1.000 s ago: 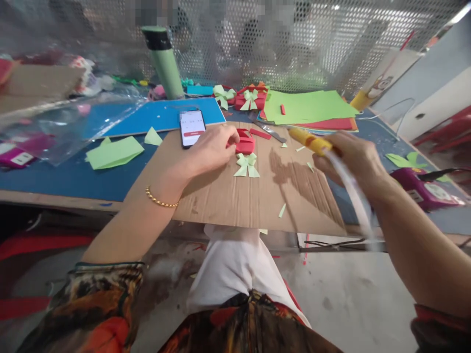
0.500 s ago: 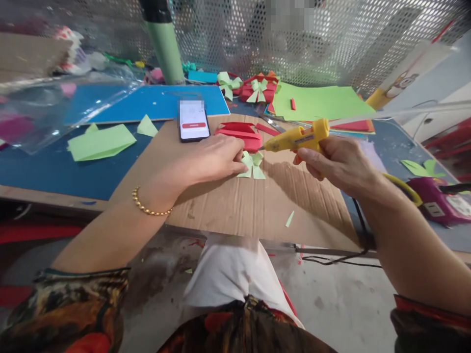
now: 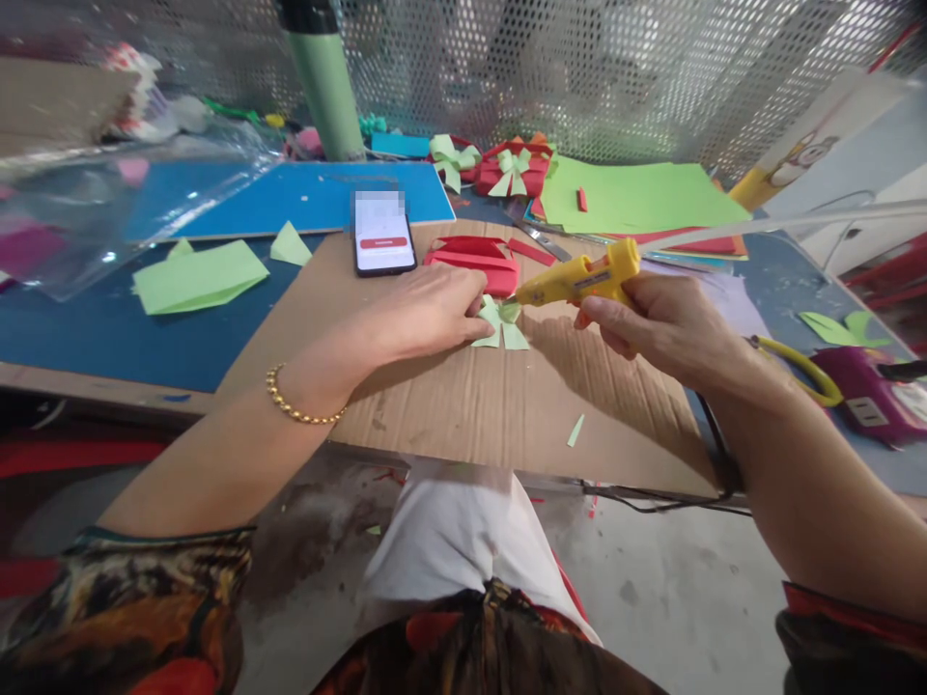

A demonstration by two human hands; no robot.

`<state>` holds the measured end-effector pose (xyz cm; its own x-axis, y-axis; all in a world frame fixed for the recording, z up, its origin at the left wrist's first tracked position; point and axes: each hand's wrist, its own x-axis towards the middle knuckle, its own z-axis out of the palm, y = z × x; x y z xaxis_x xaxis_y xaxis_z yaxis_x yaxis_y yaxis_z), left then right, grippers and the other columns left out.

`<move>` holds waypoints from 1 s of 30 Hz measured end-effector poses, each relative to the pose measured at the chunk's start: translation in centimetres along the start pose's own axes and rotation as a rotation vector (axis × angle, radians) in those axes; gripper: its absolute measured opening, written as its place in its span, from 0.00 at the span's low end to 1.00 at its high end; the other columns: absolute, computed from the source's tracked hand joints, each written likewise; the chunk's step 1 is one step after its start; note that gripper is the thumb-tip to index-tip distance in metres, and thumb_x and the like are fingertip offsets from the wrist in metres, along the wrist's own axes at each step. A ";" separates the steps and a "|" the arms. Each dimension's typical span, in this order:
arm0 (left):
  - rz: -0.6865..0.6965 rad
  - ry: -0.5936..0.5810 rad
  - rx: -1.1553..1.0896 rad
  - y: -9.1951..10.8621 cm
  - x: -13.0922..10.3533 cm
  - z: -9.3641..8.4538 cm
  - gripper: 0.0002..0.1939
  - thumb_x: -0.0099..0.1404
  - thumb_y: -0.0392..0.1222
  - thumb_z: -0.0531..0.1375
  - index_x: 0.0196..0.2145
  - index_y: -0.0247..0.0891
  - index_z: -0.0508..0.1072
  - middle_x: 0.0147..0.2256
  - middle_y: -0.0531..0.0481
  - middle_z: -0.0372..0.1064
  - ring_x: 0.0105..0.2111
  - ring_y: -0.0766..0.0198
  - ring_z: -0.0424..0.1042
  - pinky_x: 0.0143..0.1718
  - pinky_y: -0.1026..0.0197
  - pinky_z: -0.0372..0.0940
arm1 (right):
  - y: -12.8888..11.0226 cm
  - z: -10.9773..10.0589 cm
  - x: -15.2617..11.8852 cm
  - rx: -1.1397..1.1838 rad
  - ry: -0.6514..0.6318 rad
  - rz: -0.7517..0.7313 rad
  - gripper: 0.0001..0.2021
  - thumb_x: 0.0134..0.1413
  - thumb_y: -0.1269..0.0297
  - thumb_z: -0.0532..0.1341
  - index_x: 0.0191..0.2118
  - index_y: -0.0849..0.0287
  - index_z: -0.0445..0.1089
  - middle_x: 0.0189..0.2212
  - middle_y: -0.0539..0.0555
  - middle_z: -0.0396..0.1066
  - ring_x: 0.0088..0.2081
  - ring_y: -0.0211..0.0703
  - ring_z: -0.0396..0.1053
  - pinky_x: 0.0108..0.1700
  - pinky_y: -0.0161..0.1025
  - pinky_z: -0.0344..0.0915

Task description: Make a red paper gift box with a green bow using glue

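Note:
My right hand (image 3: 656,314) is closed round a yellow glue gun (image 3: 579,278), whose nozzle points left. The tip meets a pale green paper bow (image 3: 514,333) lying on the cardboard sheet (image 3: 449,396). With its fingers closed on the bow's left side, my left hand (image 3: 435,309) presses it against the cardboard; the fingertips are partly hidden. Just behind the bow sits a small red paper box (image 3: 496,263). A red paper strip (image 3: 532,253) lies to the right of the box.
Behind are a phone (image 3: 383,236), a green bottle (image 3: 323,92), a blue board (image 3: 304,198) and finished red boxes with bows (image 3: 513,172). Green paper sheets (image 3: 630,198) lie back right; yellow-handled scissors (image 3: 800,372) and a purple power socket (image 3: 869,396) stand at the right.
The glue gun's nozzle has come down from above the bow onto its upper middle. My left hand stays on the bow; the view has shifted slightly.

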<state>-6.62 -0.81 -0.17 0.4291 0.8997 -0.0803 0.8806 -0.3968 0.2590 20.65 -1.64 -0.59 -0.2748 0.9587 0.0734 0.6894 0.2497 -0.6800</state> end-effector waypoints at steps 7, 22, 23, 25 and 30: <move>-0.021 -0.001 -0.016 0.1 0.0 0.0 0.11 0.72 0.47 0.64 0.43 0.37 0.79 0.36 0.45 0.76 0.39 0.54 0.74 0.40 0.55 0.58 | 0.5 0.1 0.2 0.002 -0.028 0.027 0.36 0.58 0.21 0.63 0.34 0.55 0.78 0.21 0.51 0.66 0.22 0.40 0.61 0.25 0.40 0.54; -0.033 -0.005 -0.008 0.2 0.0 0.0 0.10 0.72 0.47 0.64 0.43 0.38 0.79 0.37 0.46 0.76 0.40 0.53 0.75 0.42 0.55 0.61 | 0.1 0.3 0.2 -0.050 -0.030 0.079 0.25 0.70 0.40 0.66 0.33 0.58 0.77 0.20 0.48 0.65 0.23 0.37 0.60 0.28 0.40 0.57; -0.032 -0.006 -0.004 0.2 0.0 0.0 0.10 0.72 0.46 0.64 0.43 0.38 0.79 0.37 0.45 0.76 0.40 0.53 0.75 0.42 0.55 0.61 | 0.1 0.3 0.2 -0.050 -0.029 0.072 0.27 0.68 0.36 0.66 0.32 0.57 0.76 0.19 0.48 0.65 0.23 0.37 0.61 0.28 0.40 0.57; -0.028 -0.008 0.002 0.3 0.0 -0.1 0.10 0.72 0.46 0.64 0.43 0.38 0.79 0.37 0.45 0.77 0.40 0.53 0.75 0.42 0.55 0.61 | 0.3 0.3 0.2 -0.049 -0.028 0.050 0.31 0.65 0.29 0.65 0.31 0.56 0.75 0.19 0.49 0.66 0.23 0.38 0.61 0.28 0.40 0.57; -0.030 -0.014 -0.002 0.2 0.0 -0.1 0.10 0.72 0.46 0.64 0.43 0.37 0.79 0.37 0.45 0.77 0.40 0.53 0.75 0.41 0.55 0.61 | 0.8 0.2 0.3 -0.070 -0.035 0.007 0.29 0.66 0.31 0.64 0.31 0.55 0.76 0.20 0.49 0.66 0.23 0.38 0.62 0.28 0.40 0.58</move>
<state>-6.44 -0.91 0.01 0.4056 0.9084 -0.1016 0.8925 -0.3696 0.2585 20.95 -1.20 -1.26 -0.2926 0.9553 0.0423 0.7362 0.2533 -0.6276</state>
